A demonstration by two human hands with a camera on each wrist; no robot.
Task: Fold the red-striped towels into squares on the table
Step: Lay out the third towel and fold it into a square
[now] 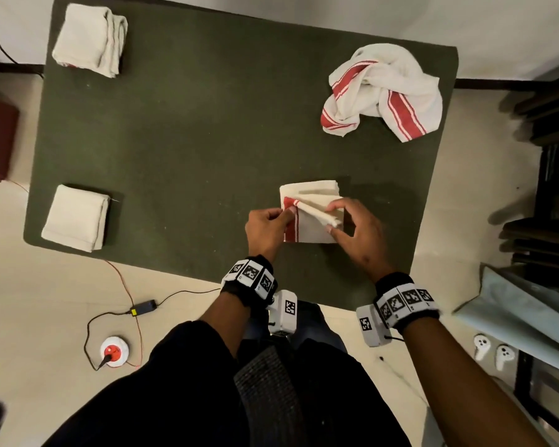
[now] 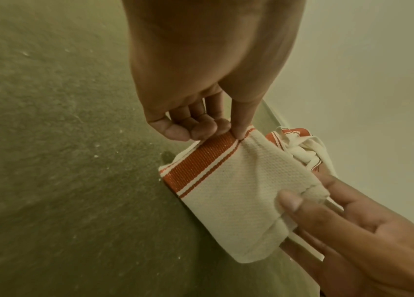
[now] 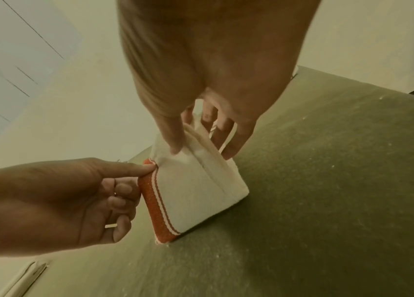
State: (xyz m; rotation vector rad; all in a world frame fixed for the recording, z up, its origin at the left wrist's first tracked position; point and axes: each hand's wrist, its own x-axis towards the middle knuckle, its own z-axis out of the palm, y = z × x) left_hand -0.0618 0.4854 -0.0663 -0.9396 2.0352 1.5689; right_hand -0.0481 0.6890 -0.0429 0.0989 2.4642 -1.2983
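A small folded white towel with a red stripe point(image 1: 307, 225) point(image 2: 231, 193) point(image 3: 195, 193) lies on the green table point(image 1: 191, 150) near its front edge. My left hand point(image 1: 271, 225) point(image 2: 216, 130) point(image 3: 134, 180) pinches the towel's red-striped edge between thumb and fingers. My right hand point(image 1: 342, 217) point(image 3: 200, 144) point(image 2: 310, 203) pinches the raised top layers at the towel's right side, lifted a little off the lower layers. A crumpled red-striped towel point(image 1: 381, 91) point(image 2: 299, 148) sits at the table's far right.
Two folded white towels lie on the left side: one at the far left corner point(image 1: 89, 38), one at the near left point(image 1: 76, 217). Cables and a red-topped socket point(image 1: 114, 351) lie on the floor. Dark shelving point(image 1: 549, 156) stands to the right.
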